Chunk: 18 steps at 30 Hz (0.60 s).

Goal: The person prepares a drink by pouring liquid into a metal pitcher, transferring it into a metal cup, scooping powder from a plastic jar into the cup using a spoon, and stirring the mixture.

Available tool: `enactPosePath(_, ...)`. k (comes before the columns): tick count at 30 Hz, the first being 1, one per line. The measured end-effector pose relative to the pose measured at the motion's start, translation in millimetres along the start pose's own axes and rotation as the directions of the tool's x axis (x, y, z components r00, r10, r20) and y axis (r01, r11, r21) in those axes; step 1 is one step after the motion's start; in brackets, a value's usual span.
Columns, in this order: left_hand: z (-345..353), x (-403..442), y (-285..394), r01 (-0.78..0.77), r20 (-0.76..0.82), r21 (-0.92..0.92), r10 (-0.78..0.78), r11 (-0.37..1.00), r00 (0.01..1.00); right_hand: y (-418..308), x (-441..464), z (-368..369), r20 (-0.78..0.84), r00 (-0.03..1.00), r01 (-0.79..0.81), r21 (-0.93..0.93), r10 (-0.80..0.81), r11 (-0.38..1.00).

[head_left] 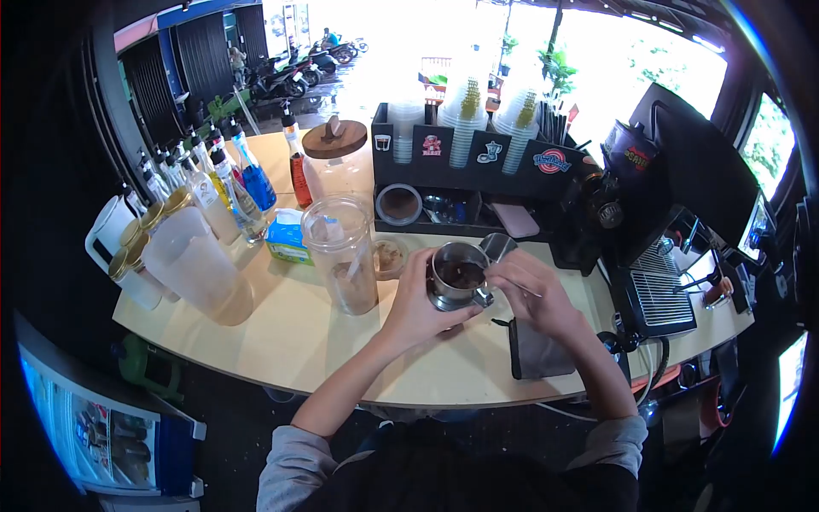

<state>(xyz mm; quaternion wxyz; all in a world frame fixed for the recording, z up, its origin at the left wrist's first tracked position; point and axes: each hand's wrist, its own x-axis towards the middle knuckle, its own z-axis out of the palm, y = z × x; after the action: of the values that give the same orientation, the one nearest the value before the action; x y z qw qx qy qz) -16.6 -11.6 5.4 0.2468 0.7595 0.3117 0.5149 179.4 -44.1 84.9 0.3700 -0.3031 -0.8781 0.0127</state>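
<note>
While left hand (409,305) curls round metal cup (455,299) at twelve o'clock, right hand (549,294) pinches thin utensil (531,292) in narrow grip. Dark contents (461,274) could spill if left wrist tilts. Small metal vessel (497,247), at cup's two o'clock, could tip if right knuckles bump it; cannot tell what supports it. Tall plastic cup (357,293), at nine o'clock, could topple from leftward elbow swing. Dark cloth (539,363), at five o'clock, could drag under right forearm.
</note>
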Motion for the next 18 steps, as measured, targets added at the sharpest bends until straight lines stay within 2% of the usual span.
enactPosePath(2, 11, -2, 7, 0.147, -0.083, 0.071, -0.141, 0.987, 0.987, 3, -1, 2, -0.028, 1.0, 0.002, 0.052, -0.001, 0.999)
enactPosePath(3, 13, 1, 4, 0.214, -0.072, 0.028, -0.211, 0.976, 0.975, 5, -2, 1, -0.023, 0.999, 0.038, 0.095, -0.036, 0.995)
enactPosePath(4, 11, 3, 0, 0.212, -0.079, 0.039, -0.209, 0.976, 0.975, 7, -2, 0, -0.022, 0.997, 0.075, 0.138, -0.073, 0.988)
enactPosePath(6, 3, 9, -6, 0.219, 0.053, -0.027, -0.217, 0.975, 0.975, 12, 0, -1, -0.019, 0.998, 0.063, 0.126, -0.061, 0.99)
enactPosePath(8, -8, 18, -2, 0.273, 0.08, -0.01, -0.271, 0.962, 0.959, 16, 0, 0, -0.016, 0.999, 0.042, 0.116, -0.04, 0.992)
enactPosePath(10, -19, 25, -10, 0.316, 0.309, -0.271, -0.228, 0.909, 0.923, 17, 2, 4, -0.006, 1.0, 0.007, 0.212, -0.006, 0.977)
enactPosePath(11, -25, 28, -11, 0.316, 0.305, -0.263, -0.232, 0.912, 0.924, 19, 2, 4, -0.01, 1.0, 0.014, 0.219, -0.012, 0.976)
enactPosePath(13, -34, 30, -14, 0.337, 0.44, -0.336, -0.169, 0.88, 0.882, 22, 1, 4, -0.045, 0.998, 0.057, 0.162, -0.05, 0.985)
enactPosePath(17, -36, 17, -19, 0.26, 0.36, -0.411, -0.107, 0.874, 0.927, 27, 1, 12, -0.08, 0.996, 0.052, 0.154, -0.04, 0.987)
enactPosePath(18, -31, 13, -17, 0.218, 0.247, -0.38, -0.128, 0.899, 0.96, 27, 0, 15, -0.101, 0.991, 0.1, 0.182, -0.082, 0.978)
